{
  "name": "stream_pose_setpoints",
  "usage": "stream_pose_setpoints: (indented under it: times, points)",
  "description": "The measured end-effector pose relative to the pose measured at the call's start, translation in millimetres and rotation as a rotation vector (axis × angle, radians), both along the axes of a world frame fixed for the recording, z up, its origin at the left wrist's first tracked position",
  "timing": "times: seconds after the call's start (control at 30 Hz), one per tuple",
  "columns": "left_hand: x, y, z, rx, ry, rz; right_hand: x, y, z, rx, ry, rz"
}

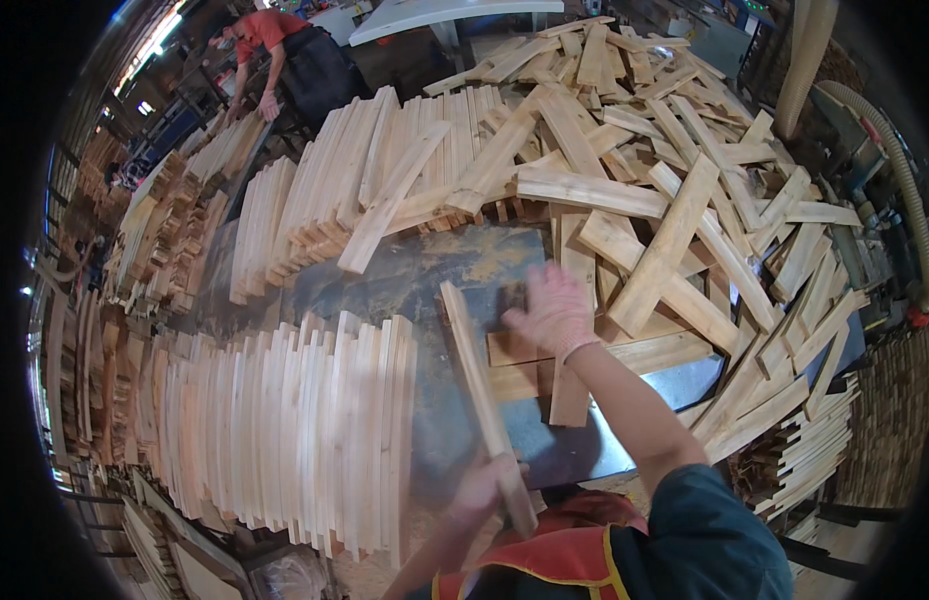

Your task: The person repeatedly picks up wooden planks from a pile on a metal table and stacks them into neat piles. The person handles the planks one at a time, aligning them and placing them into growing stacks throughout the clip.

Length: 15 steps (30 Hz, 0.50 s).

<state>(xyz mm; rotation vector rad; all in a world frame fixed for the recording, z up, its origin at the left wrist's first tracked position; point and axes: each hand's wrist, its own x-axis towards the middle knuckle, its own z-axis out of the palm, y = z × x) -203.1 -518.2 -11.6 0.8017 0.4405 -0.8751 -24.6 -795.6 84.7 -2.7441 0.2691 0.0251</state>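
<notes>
My left hand [476,490], smeared a little by motion, grips a long wooden slat [471,370] close to its near end. The slat stands on its narrow edge, slanting away from me over the dark tabletop [454,260]. My right hand [554,312] wears a pale pinkish glove. Its fingers are spread with nothing in them, beside an upright-lying board [572,385] at the left edge of the loose pile. Whether the palm touches the wood is hidden. Left of the held slat, a row of slats [284,430] stands closely packed on edge.
A high, jumbled heap of boards [674,200] covers the table's right side. Another packed row [334,170] lies farther back, with one board slanted across it. A co-worker in a red shirt [266,32] bends over stacked wood at the far left. Ribbed hose [899,170] hangs at right.
</notes>
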Motion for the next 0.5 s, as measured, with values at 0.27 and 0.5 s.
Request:
stream_pose_setpoints:
  times: [0.27, 0.5]
  points:
    - [-5, 37, 5, 0.083, -0.005, -0.018, -51, -20, -62, -0.049, -0.157, -0.271]
    - [-19, 90, 18, 0.327, -0.379, -0.017, -98, 17, -52, -0.262, -0.019, -0.424]
